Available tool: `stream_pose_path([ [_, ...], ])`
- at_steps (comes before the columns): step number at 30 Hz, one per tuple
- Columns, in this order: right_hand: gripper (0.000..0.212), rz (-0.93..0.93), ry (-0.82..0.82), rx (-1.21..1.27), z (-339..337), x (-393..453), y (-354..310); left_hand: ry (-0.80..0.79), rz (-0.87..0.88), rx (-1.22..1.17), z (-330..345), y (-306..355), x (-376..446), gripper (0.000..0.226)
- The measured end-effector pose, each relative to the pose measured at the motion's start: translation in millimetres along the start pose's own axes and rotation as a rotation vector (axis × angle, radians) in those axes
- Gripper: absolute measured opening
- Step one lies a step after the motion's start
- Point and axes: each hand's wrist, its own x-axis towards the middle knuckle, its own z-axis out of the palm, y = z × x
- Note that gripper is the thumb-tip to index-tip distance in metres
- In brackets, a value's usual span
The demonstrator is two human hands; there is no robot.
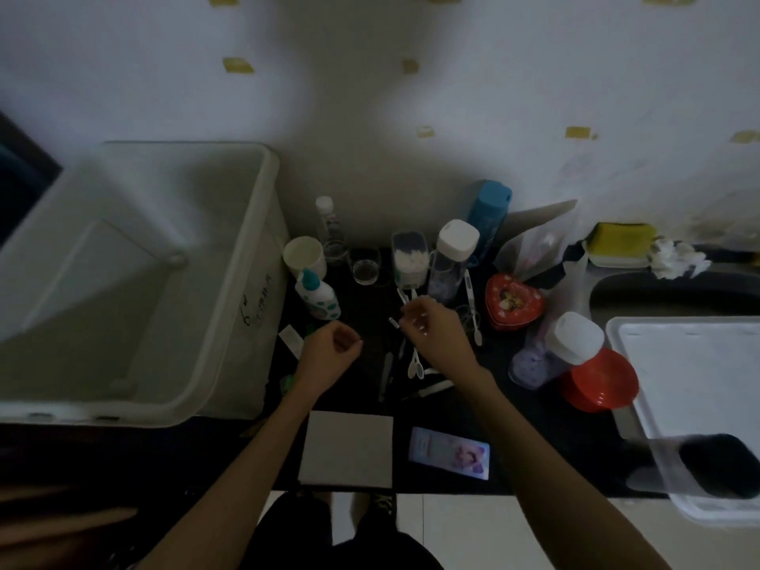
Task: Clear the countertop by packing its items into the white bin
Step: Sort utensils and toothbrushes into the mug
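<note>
While left hand (329,351) hovers loosely curled, holding nothing, right hand (432,327) pinches thin white plastic sticks (405,298) above dark countertop (366,318); large white plastic bin (230,248) stands left.

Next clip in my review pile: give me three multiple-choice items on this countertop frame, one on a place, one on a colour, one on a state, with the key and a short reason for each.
1. Where does the white bin stand?
A. left of the countertop items
B. right of the sink
C. on the floor

2. What colour is the heart-shaped tin?
A. blue
B. red
C. green

3. What does the right hand do?
A. lies flat on the white card
B. grips the blue bottle
C. pinches small thin items

Key: 1 A, the bin sits at the left end, beside the glue bottle. 2 B, its lid and sides show red. 3 C, thin white sticks poke out from its curled fingers above the dark countertop.
</note>
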Motion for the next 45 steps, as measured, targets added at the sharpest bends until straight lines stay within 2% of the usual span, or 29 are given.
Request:
stream_pose_path([
  [7,0.019,-0.080,-0.045,-0.051,27,65,-43,0.059,-0.055,-0.089,-40,4,-11,0.011],
  [14,0.021,-0.168,-0.119,-0.285,66,135,-72,0.051,-0.106,-0.202,-63,-10,-29,0.008],
  [20,0.033,-0.127,-0.363,-0.550,102,199,-78,0.020,-0.124,-0.265,-62,-19,-33,0.005],
  [23,0.028,-0.107,-0.446,-0.622,115,207,-79,0.023,-0.148,-0.276,-63,-20,-31,0.007],
  [30,0.022,-0.125,-0.354,-0.497,126,207,-66,0.034,-0.170,-0.355,-70,-16,-28,0.007],
  [37,0.013,-0.185,-0.237,-0.301,96,189,-83,0.047,-0.136,-0.402,-75,-1,-19,0.010],
  [41,0.014,-0.278,-0.131,-0.245,61,170,-105,0.078,-0.149,-0.567,-79,19,-12,0.015],
  [45,0.015,-0.337,-0.012,-0.183,11,135,-136,0.138,-0.227,-0.866,-81,44,-6,0.036],
])
